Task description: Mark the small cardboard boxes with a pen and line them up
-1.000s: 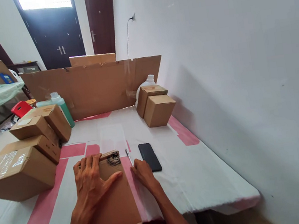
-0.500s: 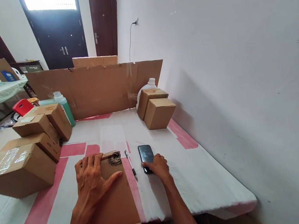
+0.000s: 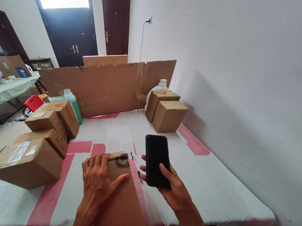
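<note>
A black smartphone [image 3: 157,160] lies in my right hand [image 3: 175,190], raised above the cloth with its dark screen facing me. My thumb rests on its lower front, and the other fingertips show past its left edge. My left hand [image 3: 96,176] grips a flat brown cardboard piece [image 3: 124,210]. Its fingers bend over the far edge, tips hidden, while the thumb stretches across the surface. Black scribbles [image 3: 122,161] mark the cardboard's top right corner. Between the cardboard and the phone, a pen [image 3: 135,163] lies on the table, partly behind my right fingertips.
Several cardboard boxes [image 3: 45,161] line the left side, with a green-liquid bottle [image 3: 73,105] behind. Two boxes [image 3: 169,116] and a white jug [image 3: 163,84] stand at the right back. A cardboard panel [image 3: 108,89] closes the far edge; a wall [image 3: 247,77] runs along the right.
My right hand has picked the smartphone up off the cloth and turned it upright toward me. My left hand keeps its place on the cardboard. The view has shifted slightly left.
</note>
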Motion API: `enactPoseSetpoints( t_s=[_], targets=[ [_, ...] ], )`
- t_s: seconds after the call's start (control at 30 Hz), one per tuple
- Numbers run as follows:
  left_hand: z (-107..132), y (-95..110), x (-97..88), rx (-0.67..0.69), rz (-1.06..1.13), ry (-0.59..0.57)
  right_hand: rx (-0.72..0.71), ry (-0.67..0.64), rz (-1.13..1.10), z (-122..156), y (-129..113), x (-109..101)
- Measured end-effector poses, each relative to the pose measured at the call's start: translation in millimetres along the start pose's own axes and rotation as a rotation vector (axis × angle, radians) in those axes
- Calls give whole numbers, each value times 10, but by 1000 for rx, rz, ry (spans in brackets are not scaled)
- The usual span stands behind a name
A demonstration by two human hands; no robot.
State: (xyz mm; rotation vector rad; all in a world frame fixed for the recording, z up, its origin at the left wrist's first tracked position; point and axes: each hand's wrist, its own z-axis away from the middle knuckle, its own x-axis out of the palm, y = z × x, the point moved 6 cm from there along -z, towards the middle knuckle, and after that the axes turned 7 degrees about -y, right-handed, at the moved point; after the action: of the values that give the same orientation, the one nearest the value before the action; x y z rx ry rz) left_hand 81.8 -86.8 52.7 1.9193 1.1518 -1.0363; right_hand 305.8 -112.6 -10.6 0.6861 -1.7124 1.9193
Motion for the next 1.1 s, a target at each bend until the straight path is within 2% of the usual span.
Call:
enactPoseSetpoints(
  t_s=[0.1,0.2,0.37,0.5,0.63,0.83,0.97,1.1],
  targets=[
    [29,62,-42,37,5,10,103,-209,-249,238,-48,480],
    [64,92,-88,41,16,14,228,-379,-355,408,86,816],
    [93,58,-88,-11,35,-23,443,-568,-404,622,485,1111],
    [97,21,-65,-12,30,2,555,-653,-426,714,649,1230],
    [86,-9,-55,-19,17,1,554,-644,-409,691,668,1242],
    [64,-33,-62,-73,31,-48,430,-478,-461,572,638,1112],
    [54,-24,-76,-77,49,-48,395,-381,-453,522,601,1049],
    [55,-14,-81,-66,45,-52,383,-346,-450,518,554,1033]
  ],
)
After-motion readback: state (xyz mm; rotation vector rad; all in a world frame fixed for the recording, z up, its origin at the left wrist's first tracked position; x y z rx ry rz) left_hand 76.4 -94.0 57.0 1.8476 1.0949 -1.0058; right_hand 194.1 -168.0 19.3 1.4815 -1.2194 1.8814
